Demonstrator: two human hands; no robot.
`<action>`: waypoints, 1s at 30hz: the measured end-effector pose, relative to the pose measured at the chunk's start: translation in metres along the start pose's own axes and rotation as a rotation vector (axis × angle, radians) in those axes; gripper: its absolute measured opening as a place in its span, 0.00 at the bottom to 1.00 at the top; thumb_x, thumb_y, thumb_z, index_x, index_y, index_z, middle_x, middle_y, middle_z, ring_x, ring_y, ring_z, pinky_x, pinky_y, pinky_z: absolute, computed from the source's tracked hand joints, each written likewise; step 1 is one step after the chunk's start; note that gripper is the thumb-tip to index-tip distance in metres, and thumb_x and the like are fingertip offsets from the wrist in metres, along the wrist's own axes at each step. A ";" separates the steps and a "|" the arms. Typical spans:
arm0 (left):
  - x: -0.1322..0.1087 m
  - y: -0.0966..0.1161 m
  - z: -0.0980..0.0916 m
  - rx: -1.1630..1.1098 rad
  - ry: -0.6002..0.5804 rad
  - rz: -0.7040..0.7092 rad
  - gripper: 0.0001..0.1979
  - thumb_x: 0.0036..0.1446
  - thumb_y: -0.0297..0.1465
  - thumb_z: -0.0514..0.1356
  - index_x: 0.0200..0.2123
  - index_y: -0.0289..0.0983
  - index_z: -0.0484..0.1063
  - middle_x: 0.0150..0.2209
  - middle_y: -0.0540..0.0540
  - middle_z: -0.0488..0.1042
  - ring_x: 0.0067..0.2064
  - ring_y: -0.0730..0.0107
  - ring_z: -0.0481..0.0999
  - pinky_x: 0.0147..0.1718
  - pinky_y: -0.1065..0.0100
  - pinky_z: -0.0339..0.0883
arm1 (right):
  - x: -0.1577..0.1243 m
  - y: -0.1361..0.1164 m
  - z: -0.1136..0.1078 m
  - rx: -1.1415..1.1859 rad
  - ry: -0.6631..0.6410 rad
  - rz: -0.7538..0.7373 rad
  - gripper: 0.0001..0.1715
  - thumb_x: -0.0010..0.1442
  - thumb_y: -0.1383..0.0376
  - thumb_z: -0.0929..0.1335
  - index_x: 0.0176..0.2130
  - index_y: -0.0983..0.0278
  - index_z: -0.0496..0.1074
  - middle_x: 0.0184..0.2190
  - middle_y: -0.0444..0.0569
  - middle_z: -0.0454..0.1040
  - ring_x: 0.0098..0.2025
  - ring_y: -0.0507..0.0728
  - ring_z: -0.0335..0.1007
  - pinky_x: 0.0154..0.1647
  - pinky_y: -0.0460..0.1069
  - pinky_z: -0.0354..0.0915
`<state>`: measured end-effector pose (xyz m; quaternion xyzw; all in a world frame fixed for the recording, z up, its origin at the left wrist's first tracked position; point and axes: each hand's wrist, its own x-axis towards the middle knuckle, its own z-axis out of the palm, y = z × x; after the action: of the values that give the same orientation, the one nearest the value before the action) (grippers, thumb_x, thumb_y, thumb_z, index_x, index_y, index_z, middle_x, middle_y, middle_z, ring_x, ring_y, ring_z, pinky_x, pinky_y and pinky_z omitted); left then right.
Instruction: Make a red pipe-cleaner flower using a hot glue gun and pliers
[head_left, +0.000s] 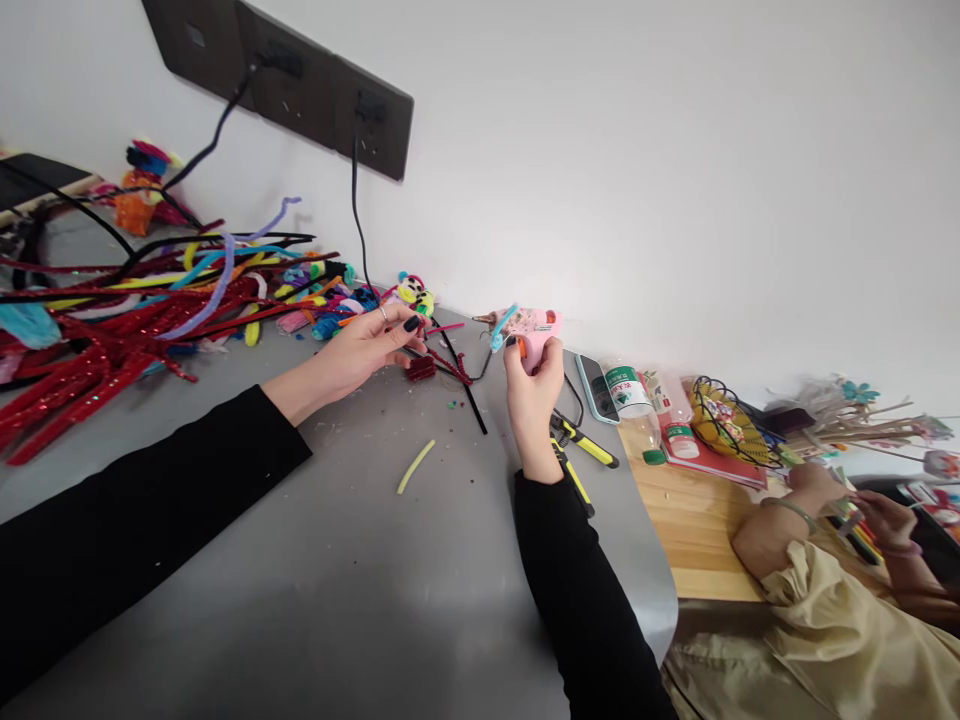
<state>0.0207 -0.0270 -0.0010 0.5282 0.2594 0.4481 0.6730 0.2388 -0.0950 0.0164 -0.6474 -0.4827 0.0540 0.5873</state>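
My right hand [534,400] is wrapped round the pink handle of a hot glue gun [525,322], whose metal nozzle points left toward my other hand. A blue pipe cleaner loop [505,325] shows on the gun's body. My left hand [364,350], with a ring and dark nail polish, pinches a small red pipe cleaner piece [421,325] at its fingertips, partly hidden by the fingers. Just below them is a dark red coiled pipe cleaner [421,370]; whether it joins the held piece I cannot tell. Red and black stems [471,400] lie between the hands.
Loose pipe cleaners [135,300] are heaped at the left. Yellow-black pliers [581,445], a phone [597,388] and a plastic bottle [634,400] lie right. A short yellow-green stem [415,467] rests on the grey table [337,600]. Another person's hands [885,520] work at far right.
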 end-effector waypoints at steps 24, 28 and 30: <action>0.004 -0.003 -0.004 0.058 0.052 0.111 0.21 0.47 0.46 0.76 0.31 0.35 0.78 0.50 0.40 0.75 0.40 0.67 0.74 0.37 0.64 0.71 | 0.000 0.002 0.001 -0.055 -0.021 -0.079 0.18 0.56 0.58 0.69 0.30 0.57 0.53 0.24 0.35 0.51 0.26 0.50 0.47 0.27 0.46 0.52; 0.007 -0.009 -0.008 -0.056 0.026 0.056 0.22 0.45 0.45 0.78 0.33 0.35 0.80 0.32 0.46 0.78 0.35 0.69 0.76 0.38 0.65 0.71 | -0.001 0.005 0.002 -0.077 -0.036 -0.160 0.16 0.57 0.59 0.68 0.30 0.57 0.53 0.24 0.36 0.52 0.26 0.50 0.47 0.29 0.47 0.55; 0.007 -0.008 -0.008 -0.094 0.008 0.034 0.21 0.46 0.44 0.78 0.34 0.35 0.80 0.33 0.45 0.80 0.36 0.68 0.78 0.37 0.66 0.71 | -0.001 0.007 0.002 -0.096 -0.045 -0.185 0.16 0.57 0.60 0.68 0.30 0.57 0.54 0.23 0.35 0.52 0.26 0.50 0.48 0.30 0.47 0.56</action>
<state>0.0197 -0.0174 -0.0105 0.4987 0.2317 0.4733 0.6882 0.2405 -0.0931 0.0095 -0.6261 -0.5554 -0.0091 0.5473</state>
